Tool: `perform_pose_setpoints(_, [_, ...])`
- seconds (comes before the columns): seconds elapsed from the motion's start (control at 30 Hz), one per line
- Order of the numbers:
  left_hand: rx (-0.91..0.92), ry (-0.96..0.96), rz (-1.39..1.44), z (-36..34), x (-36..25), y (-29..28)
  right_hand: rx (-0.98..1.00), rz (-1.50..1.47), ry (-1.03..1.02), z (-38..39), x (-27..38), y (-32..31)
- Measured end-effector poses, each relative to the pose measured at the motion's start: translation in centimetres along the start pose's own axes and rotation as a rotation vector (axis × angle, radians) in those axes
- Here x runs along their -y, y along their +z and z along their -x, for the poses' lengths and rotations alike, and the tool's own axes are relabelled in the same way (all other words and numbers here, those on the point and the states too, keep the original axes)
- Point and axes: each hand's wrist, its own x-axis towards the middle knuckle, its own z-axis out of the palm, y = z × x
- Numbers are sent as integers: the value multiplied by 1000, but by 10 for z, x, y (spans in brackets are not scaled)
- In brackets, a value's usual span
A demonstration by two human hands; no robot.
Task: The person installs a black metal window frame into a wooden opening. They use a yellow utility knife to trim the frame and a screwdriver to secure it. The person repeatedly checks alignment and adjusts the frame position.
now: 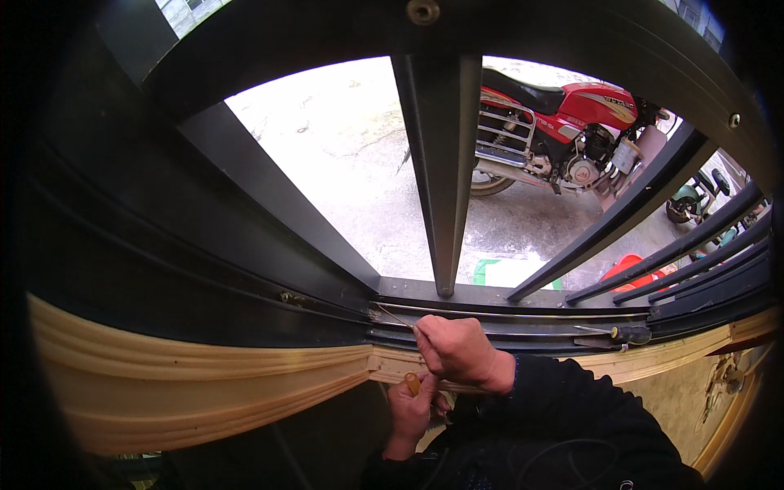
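My right hand (464, 349) is closed over the dark window track (490, 325). From its fingers a thin, slender rod (398, 317) points left to the corner where the track meets the upright frame; its other end is hidden in the hand. Just below, my left hand (408, 412) grips a short orange-brown handle (413, 382), whose lower part the fingers hide. The two hands almost touch. Farther right along the track lies a screwdriver (630, 335) with a black and yellow handle, its shaft pointing left.
Dark window bars (437, 180) rise beyond the track. Pale wooden trim (204, 376) runs along the near side of the sill. Outside stand a red motorcycle (572, 122) and, at the far right, a greenish scooter (686, 200). A red basin (629, 272) sits on the ground.
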Motion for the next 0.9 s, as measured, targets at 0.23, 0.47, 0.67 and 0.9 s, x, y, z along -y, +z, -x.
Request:
perform_pose_setpoints(0.23, [-22,9,-47,0,0,2,72,140,22,-1,0,-14])
perform_pose_setpoints(0.47, [-14,-3,-41,0,-1,1,135,223,1,-10,2,-18])
perform_pose_setpoints(0.67, [-32,-13,-59,-1,-2,2,200,182,60,-14,2,-9])
perform_pose_setpoints(0.9, [-18,-17,-58,-2,-1,1,52,-43,207,-17,-7,7])
